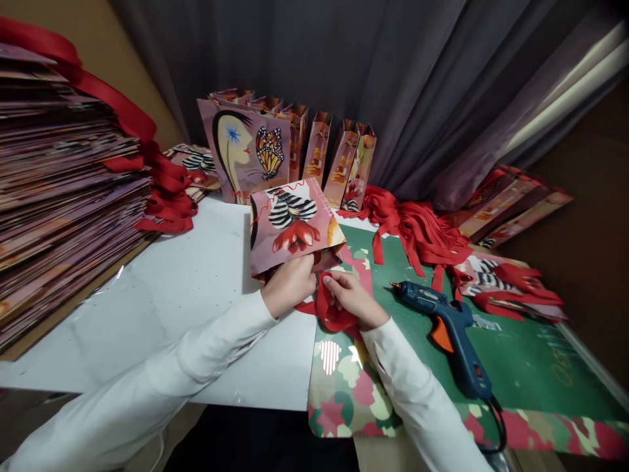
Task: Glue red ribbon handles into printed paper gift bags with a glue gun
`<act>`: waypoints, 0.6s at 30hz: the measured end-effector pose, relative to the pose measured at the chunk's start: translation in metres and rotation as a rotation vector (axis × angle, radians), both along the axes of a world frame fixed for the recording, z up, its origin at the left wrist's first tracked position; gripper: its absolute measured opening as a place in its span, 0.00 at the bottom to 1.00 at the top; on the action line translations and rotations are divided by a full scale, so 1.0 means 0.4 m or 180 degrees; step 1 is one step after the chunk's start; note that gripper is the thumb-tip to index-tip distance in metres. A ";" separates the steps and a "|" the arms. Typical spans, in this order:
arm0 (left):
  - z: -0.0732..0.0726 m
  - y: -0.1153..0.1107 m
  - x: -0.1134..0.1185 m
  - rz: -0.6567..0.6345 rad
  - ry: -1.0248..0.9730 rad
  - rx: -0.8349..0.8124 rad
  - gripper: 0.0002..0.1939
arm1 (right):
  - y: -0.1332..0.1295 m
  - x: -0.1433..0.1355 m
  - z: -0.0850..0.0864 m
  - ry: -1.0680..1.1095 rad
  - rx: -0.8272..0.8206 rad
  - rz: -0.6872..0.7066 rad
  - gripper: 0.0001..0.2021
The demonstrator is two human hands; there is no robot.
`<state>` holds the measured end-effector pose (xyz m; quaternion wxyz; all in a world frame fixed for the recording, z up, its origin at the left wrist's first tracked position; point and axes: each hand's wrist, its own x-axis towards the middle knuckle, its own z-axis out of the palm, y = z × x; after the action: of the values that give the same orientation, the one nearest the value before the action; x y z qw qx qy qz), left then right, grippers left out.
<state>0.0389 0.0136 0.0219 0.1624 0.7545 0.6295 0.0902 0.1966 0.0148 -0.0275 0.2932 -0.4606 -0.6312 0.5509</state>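
you're handling red ribbon (324,303) by the paper bag (295,226) at twelve o'clock: right hand (354,298) pinching it, left hand (289,286) curled at the bag's mouth, grip unclear; moving either calls for slack.

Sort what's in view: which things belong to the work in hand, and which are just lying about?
Likely part of the work:
paper bag, at the left hand
red ribbon, in the right hand
ribbon pile
glue gun, untouched
stacked flat bags
standing bags

Apparently just there:
grey curtain
green mat
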 end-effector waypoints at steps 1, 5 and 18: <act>0.000 0.001 0.000 0.0008 -0.0003 -0.0003 0.08 | 0.000 0.000 0.000 0.0009 0.0013 0.0012 0.18; 0.000 0.002 0.001 0.0037 -0.0004 -0.0002 0.08 | 0.002 0.001 -0.002 0.0032 0.0069 0.0034 0.18; 0.001 0.000 0.000 0.0094 -0.0031 0.0036 0.08 | 0.002 0.001 -0.001 0.0007 0.0062 0.0026 0.18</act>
<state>0.0390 0.0136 0.0221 0.1598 0.7456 0.6392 0.0998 0.1971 0.0155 -0.0281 0.2961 -0.4545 -0.6381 0.5465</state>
